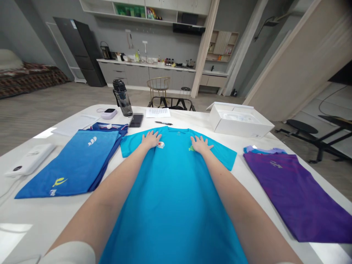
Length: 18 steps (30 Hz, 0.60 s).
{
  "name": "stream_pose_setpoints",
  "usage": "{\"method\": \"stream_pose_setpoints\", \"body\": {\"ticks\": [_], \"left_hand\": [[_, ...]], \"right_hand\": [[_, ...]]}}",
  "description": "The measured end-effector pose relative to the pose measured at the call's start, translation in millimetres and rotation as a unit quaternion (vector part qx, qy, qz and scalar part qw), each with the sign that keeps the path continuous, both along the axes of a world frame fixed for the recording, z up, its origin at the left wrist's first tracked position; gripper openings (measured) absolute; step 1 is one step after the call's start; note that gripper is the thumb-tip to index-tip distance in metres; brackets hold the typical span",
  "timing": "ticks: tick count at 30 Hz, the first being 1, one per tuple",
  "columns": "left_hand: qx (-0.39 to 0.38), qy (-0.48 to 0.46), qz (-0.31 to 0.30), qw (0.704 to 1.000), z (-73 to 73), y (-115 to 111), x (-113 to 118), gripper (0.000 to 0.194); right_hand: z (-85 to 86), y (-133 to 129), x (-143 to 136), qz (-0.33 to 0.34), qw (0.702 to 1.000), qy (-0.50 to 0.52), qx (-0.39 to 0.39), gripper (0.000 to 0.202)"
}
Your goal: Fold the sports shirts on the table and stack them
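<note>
A turquoise T-shirt (176, 183) lies spread out on the white table, its neckline at the far side and both short sleeves stretched outward. My left hand (151, 140) rests flat on the left chest, fingers spread, beside a small red and white logo. On the right chest my right hand (201, 144) presses with fingers apart, partly covering a green logo. Neither hand grips the cloth. The shirt's lower end runs out of view below me.
Folded blue shirts (79, 157) lie at left, folded purple shirts (299, 194) at right. A white power bank (31, 159), water bottle (123, 99), pen (163, 123), paper sheet (158, 112) and open white box (239, 119) surround the T-shirt on the table.
</note>
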<state>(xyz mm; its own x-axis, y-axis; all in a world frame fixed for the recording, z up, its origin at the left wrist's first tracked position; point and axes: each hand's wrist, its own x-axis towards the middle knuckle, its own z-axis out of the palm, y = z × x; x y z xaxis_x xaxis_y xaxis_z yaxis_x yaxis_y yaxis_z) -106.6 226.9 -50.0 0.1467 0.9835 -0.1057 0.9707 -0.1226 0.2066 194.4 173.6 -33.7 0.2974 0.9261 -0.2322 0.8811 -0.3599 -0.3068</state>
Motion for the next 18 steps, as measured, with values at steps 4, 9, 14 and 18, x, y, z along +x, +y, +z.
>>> {"method": "stream_pose_setpoints", "body": {"ticks": [4,9,14,18], "left_hand": [[0.001,-0.009,0.022,1.0,-13.0,15,0,0.072],[0.012,-0.01,0.031,0.999,-18.2,29,5,0.074],[0.079,-0.003,0.033,0.996,-7.0,26,28,0.074],[0.143,0.012,0.002,0.99,-0.2,22,61,0.073]], "right_hand": [[-14.1,29,5,0.007,0.999,-0.032,0.003,0.078],[-21.8,49,24,0.053,0.995,-0.076,0.025,0.079],[-19.1,57,21,0.053,0.991,-0.108,0.064,0.079],[-19.9,61,-1,0.129,0.972,-0.144,0.136,0.079]]}}
